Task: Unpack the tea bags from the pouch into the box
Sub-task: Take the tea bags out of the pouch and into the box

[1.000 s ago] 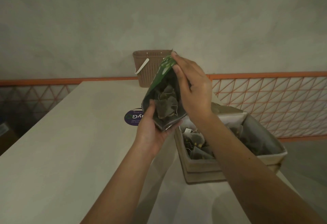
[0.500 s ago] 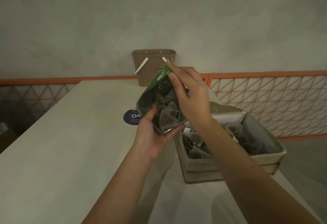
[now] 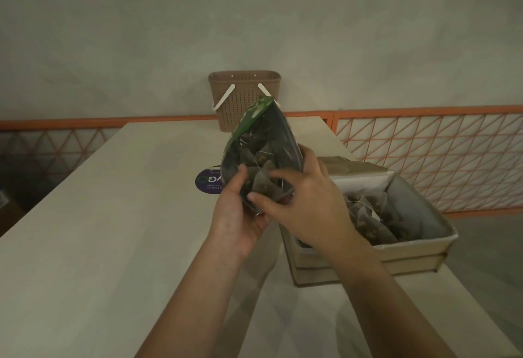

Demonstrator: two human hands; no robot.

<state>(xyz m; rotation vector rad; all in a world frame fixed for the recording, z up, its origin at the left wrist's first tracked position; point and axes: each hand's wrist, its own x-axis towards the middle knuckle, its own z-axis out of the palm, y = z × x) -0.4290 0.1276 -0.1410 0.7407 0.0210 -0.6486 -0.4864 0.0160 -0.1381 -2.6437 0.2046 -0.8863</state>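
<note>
A green-topped pouch with a clear front is held up over the table, tilted, with several pyramid tea bags visible inside. My left hand grips its lower left edge from below. My right hand is at the pouch's lower open end, thumb and fingers pinching a tea bag there. To the right stands the beige box lined with paper, with several tea bags lying in it.
A brown perforated basket with white handles stands at the table's far edge by the wall. A round purple sticker lies on the pale table behind the pouch. An orange lattice railing runs along the right.
My right hand has come down from the pouch's top edge to its lower opening and closed on a tea bag. The pouch has tipped more upright.
</note>
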